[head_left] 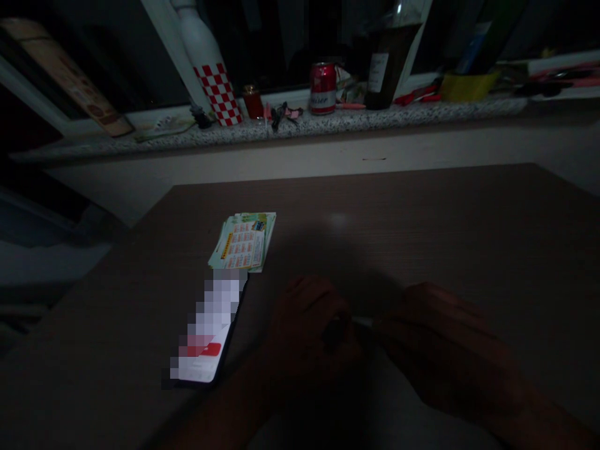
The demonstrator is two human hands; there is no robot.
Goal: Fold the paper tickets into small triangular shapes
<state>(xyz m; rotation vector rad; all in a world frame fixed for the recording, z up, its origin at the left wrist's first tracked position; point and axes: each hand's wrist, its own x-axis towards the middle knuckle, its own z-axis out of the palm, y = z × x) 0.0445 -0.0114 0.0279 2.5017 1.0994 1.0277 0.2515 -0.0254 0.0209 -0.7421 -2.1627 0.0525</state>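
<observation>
Low over the table, my left hand (312, 331) is curled into a closed fist. A dark shape shows within its fingers, too dim to name. Just to its right, my right hand (450, 350) has its fingers pressed together in a pinch. Between the two hands shows a small pale tip (363, 321), probably part of something slim, but poor light hides its kind. Left of my left hand lies a phone (201, 369) with its screen lit and partly blurred. A stack of printed scratch cards or tickets (244, 244) touches or nearly touches the phone's far end.
The brown wooden table (445, 219) reaches a white wall. Above it runs a granite windowsill (290, 128) holding a red-and-white checkered bottle (220, 94), a red can (323, 90), a dark bottle (387, 69), a yellow container (469, 86) and small clutter.
</observation>
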